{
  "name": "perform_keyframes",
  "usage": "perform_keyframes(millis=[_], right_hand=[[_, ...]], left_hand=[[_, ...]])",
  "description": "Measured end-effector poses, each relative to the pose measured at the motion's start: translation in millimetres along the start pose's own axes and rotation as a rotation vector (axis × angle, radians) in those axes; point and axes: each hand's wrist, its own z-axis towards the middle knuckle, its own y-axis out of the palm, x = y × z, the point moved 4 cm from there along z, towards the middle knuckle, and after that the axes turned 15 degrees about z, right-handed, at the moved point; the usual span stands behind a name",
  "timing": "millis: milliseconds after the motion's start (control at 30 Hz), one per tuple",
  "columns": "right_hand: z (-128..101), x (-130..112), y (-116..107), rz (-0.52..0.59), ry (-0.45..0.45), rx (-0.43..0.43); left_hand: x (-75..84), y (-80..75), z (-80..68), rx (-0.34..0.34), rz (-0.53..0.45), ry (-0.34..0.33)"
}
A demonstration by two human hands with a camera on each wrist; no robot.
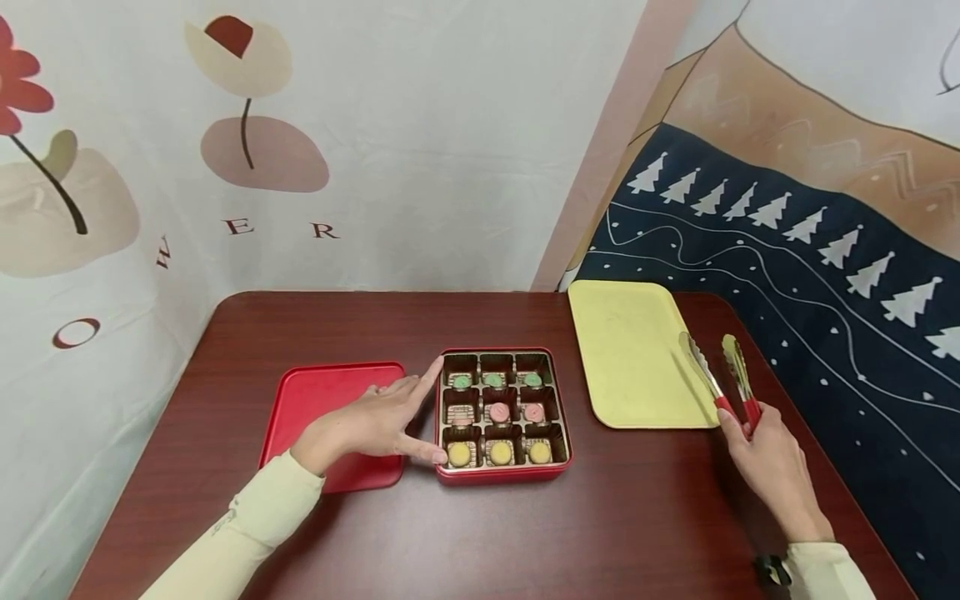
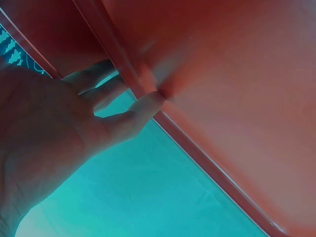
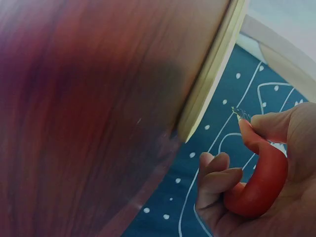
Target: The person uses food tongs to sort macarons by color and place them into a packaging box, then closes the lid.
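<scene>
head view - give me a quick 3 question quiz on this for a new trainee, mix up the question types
1. True or false: the right hand holds the tongs by their red handle.
2. Multiple choice: what colour are the sweets in the row of the red box nearest the person? A) green B) pink C) yellow
3. Short answer: what lies under the left hand, beside the box?

Key
1. True; its fingers curl round the handle, and the tips reach over the yellow tray.
2. C; yellow near, pink in the middle, green at the far side.
3. The red lid, flat on the table, while thumb and forefinger touch the box's left edge.
</scene>
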Motion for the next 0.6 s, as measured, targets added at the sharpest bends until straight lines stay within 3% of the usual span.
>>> perform_keyframes(millis=[600], right_hand=[[12,32,-12,-0.021,0.111,-0.069]], left_hand=[[0.0,-0.7,-0.9,0.014,-0.009,0.01]])
